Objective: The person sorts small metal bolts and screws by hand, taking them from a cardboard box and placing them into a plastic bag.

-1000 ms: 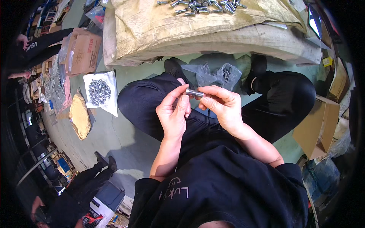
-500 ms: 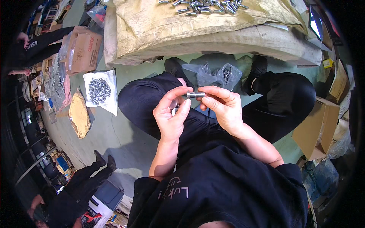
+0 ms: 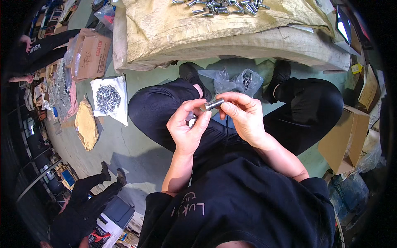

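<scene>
While the person sits with bent legs spread on the greenish-grey floor (image 3: 109,155), a shiny metal pin (image 3: 214,104) is up between their hands, over the lap. The right hand (image 3: 247,118) has one end pinched between thumb and fingers; the left hand (image 3: 184,126) is curled around a couple of round metal pieces (image 3: 191,119), thumb and index right at the pin's other end. Up front there's a pale platform (image 3: 248,49) with a wrinkled yellowish sheet (image 3: 165,31) over it and loads of loose pins (image 3: 223,7) scattered on top. A clear plastic bag (image 3: 225,86) with more metal bits sits between the feet. Off left: a white cloth (image 3: 122,113) heaped with small parts, and a cardboard box (image 3: 93,60). Pretty cluttered room tbh, with a co-worker's dark-clad legs (image 3: 93,196) at lower left and an open carton (image 3: 345,138) on the right.
</scene>
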`<state>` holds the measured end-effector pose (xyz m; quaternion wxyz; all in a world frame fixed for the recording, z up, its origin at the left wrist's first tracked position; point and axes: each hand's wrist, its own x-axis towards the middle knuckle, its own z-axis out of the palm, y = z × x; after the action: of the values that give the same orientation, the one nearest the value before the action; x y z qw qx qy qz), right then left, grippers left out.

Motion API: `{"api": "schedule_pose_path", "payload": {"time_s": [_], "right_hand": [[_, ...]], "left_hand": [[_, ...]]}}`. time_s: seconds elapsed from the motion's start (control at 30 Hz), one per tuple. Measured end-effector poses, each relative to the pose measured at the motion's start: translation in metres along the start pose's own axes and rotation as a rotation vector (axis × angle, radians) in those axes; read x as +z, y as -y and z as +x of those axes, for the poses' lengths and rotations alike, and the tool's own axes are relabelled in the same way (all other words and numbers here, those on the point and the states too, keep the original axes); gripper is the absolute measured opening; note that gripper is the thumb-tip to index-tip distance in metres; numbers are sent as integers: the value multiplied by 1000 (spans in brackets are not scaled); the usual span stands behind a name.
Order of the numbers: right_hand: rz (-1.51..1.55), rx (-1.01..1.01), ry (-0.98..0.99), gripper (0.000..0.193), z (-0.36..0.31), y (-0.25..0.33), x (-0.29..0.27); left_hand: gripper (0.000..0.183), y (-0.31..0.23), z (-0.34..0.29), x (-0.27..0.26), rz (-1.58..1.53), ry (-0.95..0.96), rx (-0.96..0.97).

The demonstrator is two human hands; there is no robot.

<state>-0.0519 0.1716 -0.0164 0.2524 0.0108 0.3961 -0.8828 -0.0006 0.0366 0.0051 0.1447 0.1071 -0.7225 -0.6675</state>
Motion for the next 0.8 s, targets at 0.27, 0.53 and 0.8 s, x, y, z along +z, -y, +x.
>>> {"api": "schedule_pose_path", "payload": {"time_s": [0.27, 0.53, 0.8], "right_hand": [[20, -11, -16, 18, 0, -3, -1], [369, 181, -6, 13, 7, 4, -11], [254, 208, -105, 21, 3, -3, -7]], "left_hand": [[15, -3, -1, 2, -513, 17, -439], [27, 1, 11, 7, -1064, -30, -721], [13, 2, 0, 4, -553, -42, -571]]}}
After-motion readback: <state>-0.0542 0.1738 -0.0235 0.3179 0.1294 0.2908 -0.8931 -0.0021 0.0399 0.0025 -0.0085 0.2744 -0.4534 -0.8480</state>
